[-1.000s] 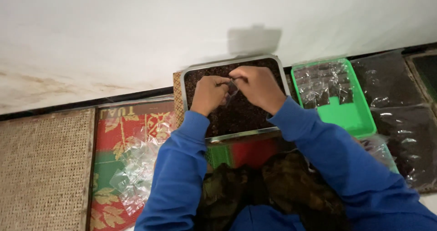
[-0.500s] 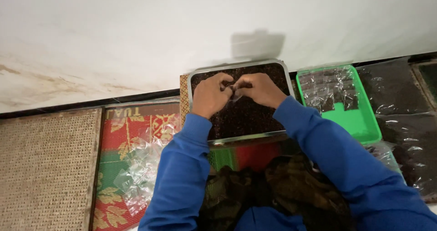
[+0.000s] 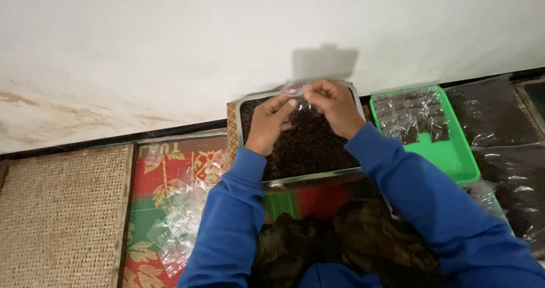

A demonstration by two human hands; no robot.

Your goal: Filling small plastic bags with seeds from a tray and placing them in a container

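We're down on the floor here, right up against a big white wall [image 3: 170,44] that's stained brownish near the bottom, with a dark strip running along its base. Under us is a plain tan woven mat [image 3: 57,208] on the left and a red patterned mat [image 3: 153,174] next to it, with a heap of empty clear bags [image 3: 181,220] lying on top. Off to the right there's dark plastic sheeting [image 3: 499,123]. Straight ahead sits a metal tray [image 3: 306,177] full of dark crumbly stuff, and just beside it a green tray [image 3: 454,157] holding small filled bags. Our left hand [image 3: 272,123] and right hand [image 3: 335,106] meet above the far end of the metal tray, fingers pinched on a small clear bag [image 3: 298,95] between them.
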